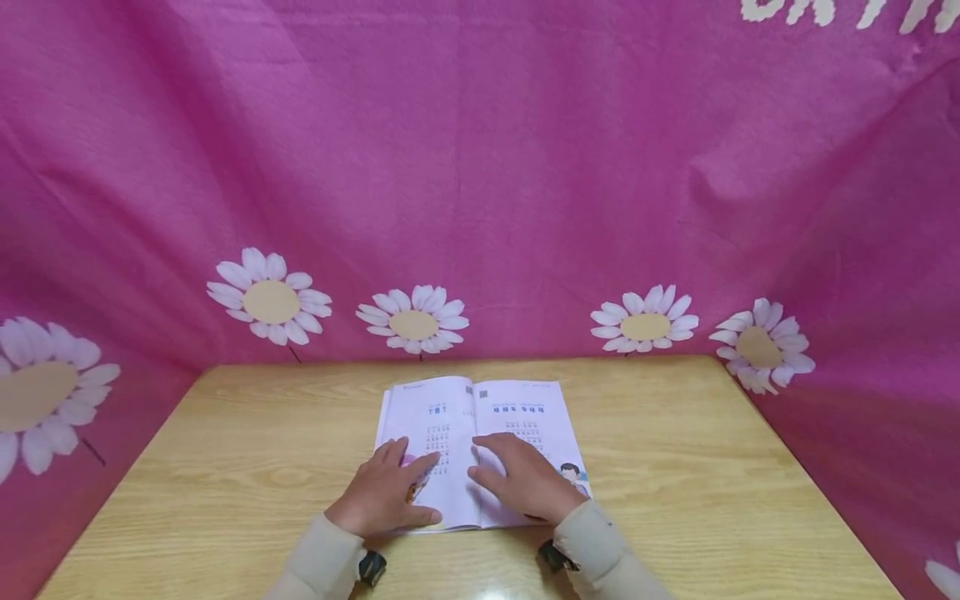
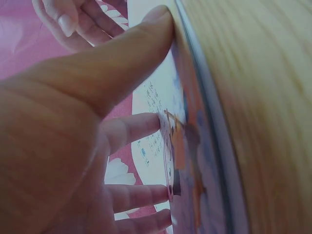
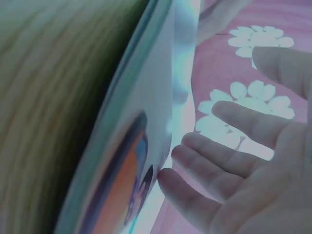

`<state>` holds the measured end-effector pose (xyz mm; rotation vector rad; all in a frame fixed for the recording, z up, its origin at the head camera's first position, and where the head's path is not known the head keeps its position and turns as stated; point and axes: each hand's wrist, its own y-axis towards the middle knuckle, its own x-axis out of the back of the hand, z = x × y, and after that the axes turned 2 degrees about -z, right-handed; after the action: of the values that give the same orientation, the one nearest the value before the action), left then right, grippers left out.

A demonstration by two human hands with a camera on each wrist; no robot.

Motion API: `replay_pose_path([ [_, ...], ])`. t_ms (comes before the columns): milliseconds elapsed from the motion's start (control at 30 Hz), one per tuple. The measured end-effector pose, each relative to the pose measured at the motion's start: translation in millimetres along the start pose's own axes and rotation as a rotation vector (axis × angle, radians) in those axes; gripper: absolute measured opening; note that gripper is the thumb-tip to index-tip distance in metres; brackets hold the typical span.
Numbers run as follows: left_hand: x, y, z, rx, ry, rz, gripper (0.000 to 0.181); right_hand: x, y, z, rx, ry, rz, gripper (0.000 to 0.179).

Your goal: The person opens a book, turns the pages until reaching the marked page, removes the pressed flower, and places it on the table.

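Note:
An open book (image 1: 540, 483) with printed lines and coloured pictures lies flat on the table. My left hand (image 1: 386, 492) rests on its left page with fingers spread. In the left wrist view, the thumb of my left hand (image 2: 92, 83) lies at the page's lower edge and the fingertips meet the paper. Over the right page is my right hand (image 1: 528, 477), thumb and forefinger pointing towards the centre fold. The right wrist view shows the right hand (image 3: 243, 165) with loosely bent, separated fingers, the little fingertip right at the page surface and nothing gripped.
The wooden table (image 1: 247, 467) extends on both sides of the book. Behind it and at its sides hangs a pink cloth (image 1: 525, 167) printed with white daisies. A small black device (image 1: 372, 567) sits at the left wrist, another black device (image 1: 555, 556) at the right.

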<state>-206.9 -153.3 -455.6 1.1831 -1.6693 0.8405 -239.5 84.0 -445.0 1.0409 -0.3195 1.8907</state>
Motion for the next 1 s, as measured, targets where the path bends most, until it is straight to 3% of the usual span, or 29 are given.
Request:
replay_pose_path([
  [200,1.7,-0.3,-0.3,0.0,0.01,-0.006,0.079,5.4,2.4,-1.4,-0.032,0.016,-0.09,0.038],
  [533,-1.5,0.5,-2.3,0.039,0.004,0.034,0.079,12.4,-1.3,-8.4,-0.165,-0.016,-0.062,0.045],
  [1000,-2.2,-1.0,-1.9,0.025,0.008,0.021,0.079,20.8,-5.5,-11.2,-0.244,-0.068,-0.091,0.052],
])
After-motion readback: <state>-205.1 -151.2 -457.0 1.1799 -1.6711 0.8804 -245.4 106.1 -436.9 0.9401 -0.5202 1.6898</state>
